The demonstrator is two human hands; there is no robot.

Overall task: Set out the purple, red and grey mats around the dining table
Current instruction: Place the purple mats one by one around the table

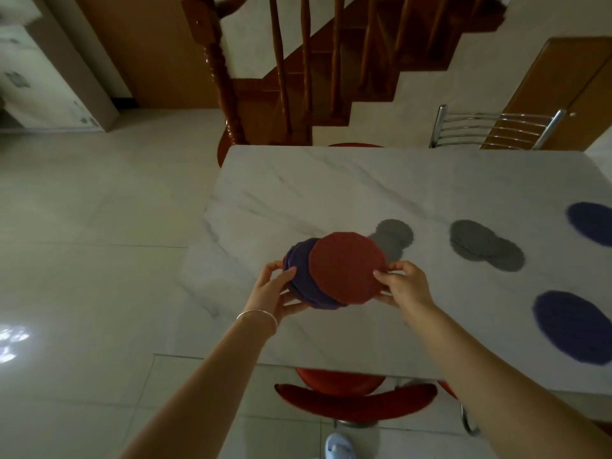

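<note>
Mats in hand: red mat (347,267) on top of a small stack of purple mats (302,276), held above the near left part of the worktop (298,180).
Left hand (276,289): fingers curled round the purple edge of the stack.
Right hand (402,283): pinches the red mat's right rim.
Grey mats: one pile (395,235) just behind the stack, another (485,245) to its right, both on the worktop.
Purple mats laid out: one (574,326) near the right edge, one (592,221) beyond it.
Chairs: red chair (356,400) at the near side; metal-backed chair (493,127) at the far side.
</note>
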